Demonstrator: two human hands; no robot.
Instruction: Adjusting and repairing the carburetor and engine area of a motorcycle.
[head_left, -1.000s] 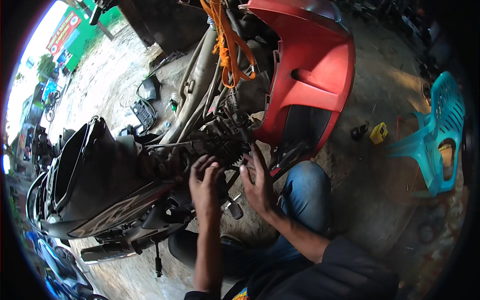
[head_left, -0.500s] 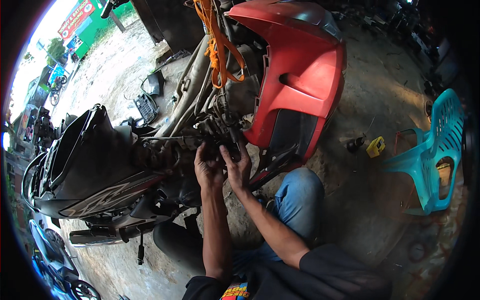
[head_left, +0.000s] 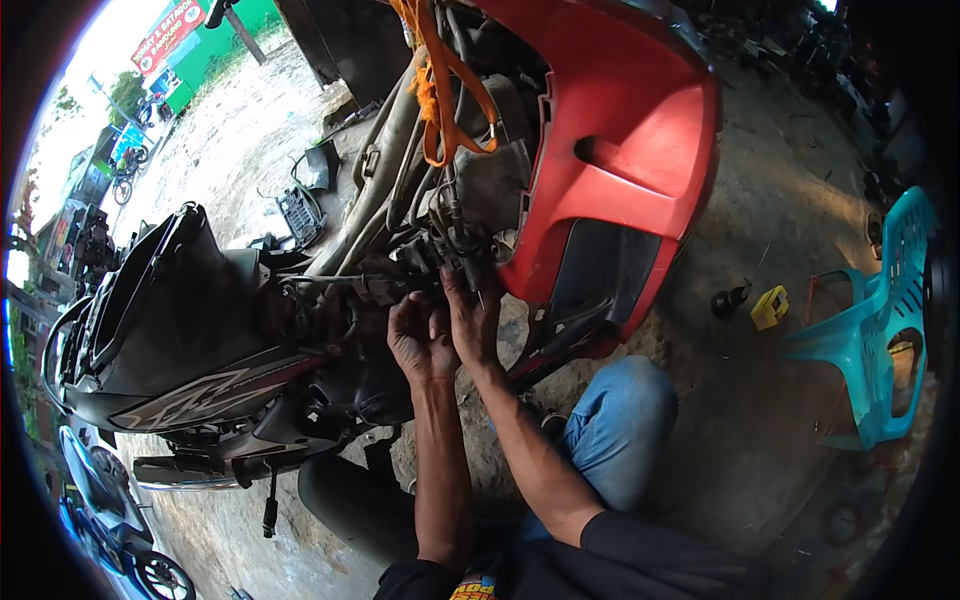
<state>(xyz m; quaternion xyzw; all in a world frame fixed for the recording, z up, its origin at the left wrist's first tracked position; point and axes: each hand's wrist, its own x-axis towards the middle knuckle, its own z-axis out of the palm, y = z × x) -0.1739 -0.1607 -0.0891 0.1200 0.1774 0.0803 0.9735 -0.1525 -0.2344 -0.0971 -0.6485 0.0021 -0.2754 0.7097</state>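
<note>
Sitting on the floor at the right, a small, yellow, box-shaped item (head_left: pixel 769 307) shows contents too small to make out. The dark, grimy metal mechanism (head_left: pixel 432 248) lies just beyond both hands, left of the glossy red plastic fairing (head_left: pixel 625 125). The left hand (head_left: pixel 421 345) has curled fingers; the right hand (head_left: pixel 471 318), close beside it, reaches up against the mechanism, fingers narrowly spaced. Whether either grips a part, I cannot tell.

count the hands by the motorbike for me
2: the left hand is just below the dark mechanical parts, and the right hand is beside it, nearer the red panel. Any others could only be hidden.
</note>
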